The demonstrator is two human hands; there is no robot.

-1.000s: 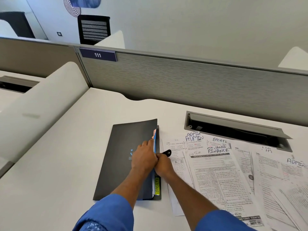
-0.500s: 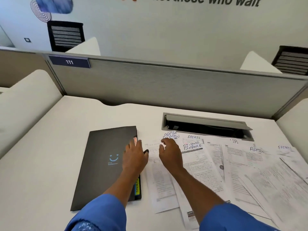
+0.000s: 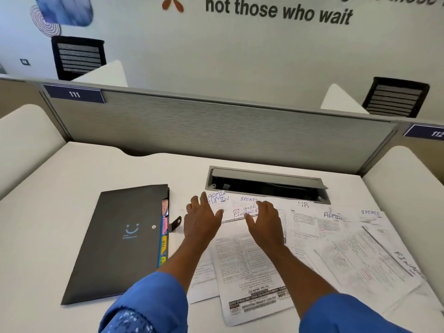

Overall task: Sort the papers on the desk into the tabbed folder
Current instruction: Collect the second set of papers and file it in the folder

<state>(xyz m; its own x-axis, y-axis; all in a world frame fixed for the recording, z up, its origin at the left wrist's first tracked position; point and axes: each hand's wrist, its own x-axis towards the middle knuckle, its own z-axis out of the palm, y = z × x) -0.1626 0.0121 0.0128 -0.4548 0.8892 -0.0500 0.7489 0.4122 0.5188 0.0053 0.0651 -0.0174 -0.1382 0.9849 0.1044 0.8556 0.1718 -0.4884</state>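
Note:
A black tabbed folder (image 3: 120, 239) lies closed on the white desk at the left, with coloured tabs (image 3: 164, 234) along its right edge and its strap (image 3: 175, 223) loose. Overlapping papers (image 3: 249, 267) labelled ADMIN, SPORTS, FINANCE and HR spread to its right. My left hand (image 3: 201, 217) hovers with fingers spread over the ADMIN sheet (image 3: 217, 199). My right hand (image 3: 264, 219) is spread over the FINANCE sheet (image 3: 243, 210). Neither hand grips anything.
An open grey cable tray (image 3: 266, 182) is set into the desk behind the papers. A grey partition (image 3: 216, 126) bounds the back, with cream side dividers (image 3: 26, 140) left and right. More sheets (image 3: 360, 255) fan out to the right edge.
Both hands left the folder's strap and edge and moved right onto the paper pile. The view tilted up and shifted right.

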